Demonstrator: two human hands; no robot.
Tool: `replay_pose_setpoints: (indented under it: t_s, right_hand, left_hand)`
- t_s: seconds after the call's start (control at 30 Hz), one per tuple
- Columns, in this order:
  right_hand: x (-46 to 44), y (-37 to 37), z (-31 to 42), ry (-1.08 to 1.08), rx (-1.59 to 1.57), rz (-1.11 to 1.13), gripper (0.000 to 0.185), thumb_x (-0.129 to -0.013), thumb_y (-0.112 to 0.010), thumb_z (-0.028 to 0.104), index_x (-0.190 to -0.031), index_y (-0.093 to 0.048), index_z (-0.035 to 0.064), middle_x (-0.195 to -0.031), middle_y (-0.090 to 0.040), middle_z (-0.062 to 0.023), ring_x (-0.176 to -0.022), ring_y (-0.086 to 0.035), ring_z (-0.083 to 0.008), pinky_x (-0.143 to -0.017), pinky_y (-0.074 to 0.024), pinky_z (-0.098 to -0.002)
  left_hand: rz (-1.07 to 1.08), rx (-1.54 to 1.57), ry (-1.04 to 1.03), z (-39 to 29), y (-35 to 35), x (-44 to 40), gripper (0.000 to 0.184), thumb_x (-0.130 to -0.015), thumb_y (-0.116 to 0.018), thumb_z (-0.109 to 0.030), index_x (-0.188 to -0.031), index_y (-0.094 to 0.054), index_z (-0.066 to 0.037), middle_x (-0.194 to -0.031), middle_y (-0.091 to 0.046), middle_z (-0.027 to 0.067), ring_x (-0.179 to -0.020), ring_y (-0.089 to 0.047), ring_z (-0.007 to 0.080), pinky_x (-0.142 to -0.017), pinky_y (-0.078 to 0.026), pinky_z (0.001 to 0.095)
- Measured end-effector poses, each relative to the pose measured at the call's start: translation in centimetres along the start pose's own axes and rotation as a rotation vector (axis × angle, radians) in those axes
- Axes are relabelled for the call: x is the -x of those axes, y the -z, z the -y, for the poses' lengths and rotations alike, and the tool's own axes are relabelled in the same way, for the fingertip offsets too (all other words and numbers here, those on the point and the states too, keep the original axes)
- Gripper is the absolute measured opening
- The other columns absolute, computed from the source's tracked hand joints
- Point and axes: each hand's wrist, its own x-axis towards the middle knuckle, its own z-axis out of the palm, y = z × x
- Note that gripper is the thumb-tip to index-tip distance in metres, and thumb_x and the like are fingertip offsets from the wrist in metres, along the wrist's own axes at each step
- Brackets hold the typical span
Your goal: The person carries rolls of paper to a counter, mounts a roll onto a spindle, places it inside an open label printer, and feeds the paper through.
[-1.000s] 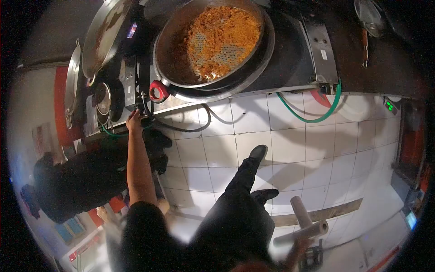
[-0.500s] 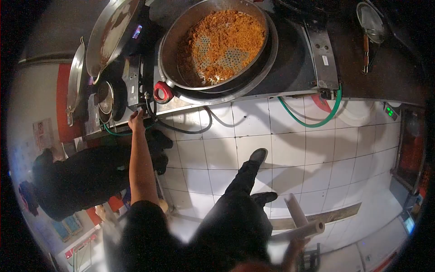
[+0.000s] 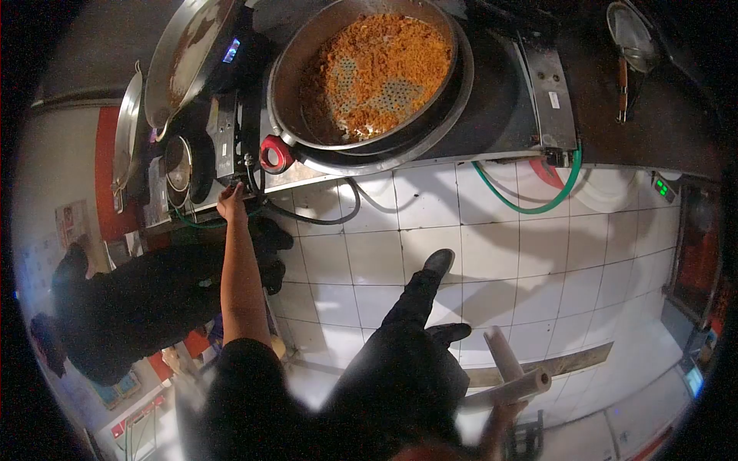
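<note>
My left hand [image 3: 230,201] reaches out to the front edge of the stove [image 3: 225,146], its fingers pinched at what looks like a small burner knob, mostly hidden by them. Low on the right, my right hand [image 3: 501,421] is closed around a pale roll [image 3: 503,390], seemingly plastic film on a hollow core. A second similar roll [image 3: 503,353] crosses it at an angle; whether the fingers also grip that one is hidden. Ahead on the stove sits a large steamer pot [image 3: 278,84] with orange-brown grains [image 3: 388,65] partly covering its perforated bottom.
A red-handled lid knob or fitting [image 3: 275,154] juts beside the pot. Wide pans [image 3: 165,77] stand at left, a strainer [image 3: 632,37] at upper right. Hoses, one green [image 3: 530,211], hang along the stove's edge. A person in dark clothes [image 3: 154,296] stands close on the left.
Almost nothing differs. My left hand stays at the stove's front edge, and my right hand still holds the roll, slightly shifted in view. The person at left has moved a little.
</note>
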Motion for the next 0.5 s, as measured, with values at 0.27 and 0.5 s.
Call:
replay_pose_setpoints:
  t_s: [0.27,0.5]
  right_hand:
    - [-1.5,-0.1,-7.6,0.064,-0.427,0.06,0.109,-0.064,-0.093,0.027,-0.146,-0.028,-0.0037,-0.131,-0.048,-0.0218,-0.115,-0.053,-0.031,-0.099,-0.0473,-0.0458]
    - [1.7,-1.8,1.8,-0.089,-0.242,0.014,0.132,-0.049,-0.096,0.024,-0.152,-0.015,0.0058,-0.138,-0.045,-0.016,-0.125,-0.051,-0.0323,-0.114,-0.0423,-0.0464]
  left_hand:
    - [-0.081,-0.063,-0.02,-2.2,-1.1,2.0,0.044,-0.073,-0.09,-0.003,-0.107,-0.063,0.002,-0.101,-0.067,0.0094,-0.088,-0.066,0.0179,-0.073,-0.055,0.0301]
    - [-0.057,0.023,-0.093,1.6,-0.1,-0.9,0.045,-0.071,-0.092,-0.006,-0.106,-0.065,-0.001,-0.095,-0.067,0.0064,-0.085,-0.065,0.0169,-0.072,-0.054,0.0294]
